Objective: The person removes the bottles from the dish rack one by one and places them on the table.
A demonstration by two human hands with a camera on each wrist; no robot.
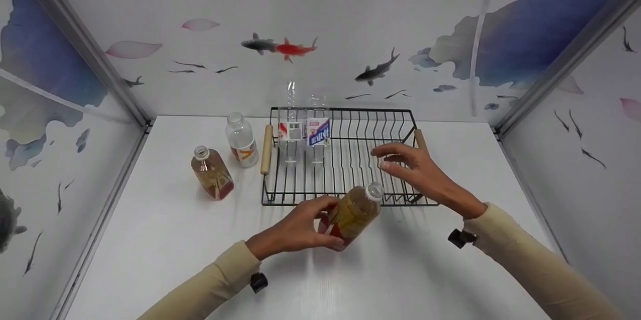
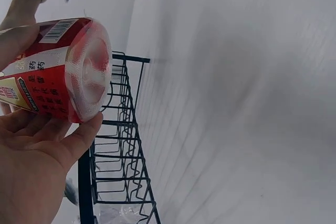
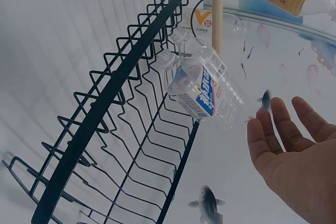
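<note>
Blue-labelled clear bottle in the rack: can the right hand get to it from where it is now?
Probably yes. The right hand hovers open and empty over the wire rack, and only bare rack wires lie between it and the blue-labelled bottle. The left hand and its tea bottle sit nearer, out of that path.

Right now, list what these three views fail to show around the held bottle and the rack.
- Held bottle: left hand covers its base in the head view; neck cut off in the left wrist view.
- Clear bottles in the rack: label text too small.
- Right hand: fingertips hide rack wires; palm cropped in the right wrist view.
</note>
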